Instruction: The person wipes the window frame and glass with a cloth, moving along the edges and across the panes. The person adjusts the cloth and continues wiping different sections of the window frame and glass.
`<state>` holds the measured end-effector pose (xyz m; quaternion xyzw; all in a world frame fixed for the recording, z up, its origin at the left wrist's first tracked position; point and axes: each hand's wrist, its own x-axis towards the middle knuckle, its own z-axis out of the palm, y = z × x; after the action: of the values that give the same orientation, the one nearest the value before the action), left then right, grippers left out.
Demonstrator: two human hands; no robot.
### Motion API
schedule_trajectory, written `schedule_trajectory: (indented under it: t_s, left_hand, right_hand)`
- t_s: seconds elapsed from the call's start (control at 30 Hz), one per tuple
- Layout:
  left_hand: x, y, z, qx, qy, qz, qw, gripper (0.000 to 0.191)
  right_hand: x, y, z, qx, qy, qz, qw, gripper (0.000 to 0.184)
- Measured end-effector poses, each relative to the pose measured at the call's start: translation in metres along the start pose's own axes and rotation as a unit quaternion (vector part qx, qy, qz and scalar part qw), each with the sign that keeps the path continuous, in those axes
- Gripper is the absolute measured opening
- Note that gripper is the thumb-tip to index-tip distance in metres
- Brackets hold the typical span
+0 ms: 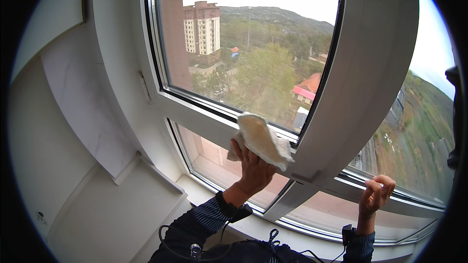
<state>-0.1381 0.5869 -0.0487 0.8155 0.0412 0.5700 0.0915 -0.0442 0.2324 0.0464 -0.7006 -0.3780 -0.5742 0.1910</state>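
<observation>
My left hand [254,171] holds a folded, off-white cloth [260,137] with a yellowish patch. The cloth lies against the lower rail of a white window frame [204,126] and overlaps the bottom edge of the upper glass pane [256,69]. My fingers go partly out of sight beneath it. To the right, my right hand [377,193] is raised in front of the lower rail of the neighbouring pane [420,131]. Its fingers are loosely bent, and I see nothing in them. Whether it touches the frame is unclear.
Below the crossrail are lower panes [226,168] and a white sill [256,226] close to my body. A wide mullion [365,62] separates the upper panes. On the left stand a light wall panel [87,91] and a ledge [161,175]. Cables [164,228] run by my sleeves.
</observation>
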Motion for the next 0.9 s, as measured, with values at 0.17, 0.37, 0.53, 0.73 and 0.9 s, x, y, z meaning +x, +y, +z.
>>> schedule_trajectory:
  t_s: [0.17, 0.37, 0.53, 0.73, 0.9]
  left_hand:
    - [0.001, 0.04, 0.006, -0.031, -0.07, 0.057, 0.995, 0.07]
    - [0.019, -0.068, -0.028, 0.027, -0.009, 0.044, 0.999, 0.063]
    - [0.039, -0.209, -0.094, 0.062, 0.019, -0.071, 0.995, 0.067]
    - [0.06, -0.272, -0.116, 0.054, 0.086, -0.084, 0.991, 0.062]
    - [0.042, -0.186, -0.072, 0.029, 0.113, -0.095, 0.989, 0.063]
  right_hand:
    - [0.001, 0.001, 0.0, 0.007, -0.001, -0.005, 1.0, 0.02]
    - [-0.001, 0.002, 0.0, -0.005, -0.004, -0.004, 1.0, 0.02]
    - [-0.002, 0.001, 0.002, -0.004, 0.002, 0.0, 1.0, 0.018]
    - [0.0, 0.0, 0.002, -0.009, 0.007, -0.002, 1.0, 0.016]
    - [-0.001, 0.0, 0.001, -0.006, 0.004, -0.001, 1.0, 0.016]
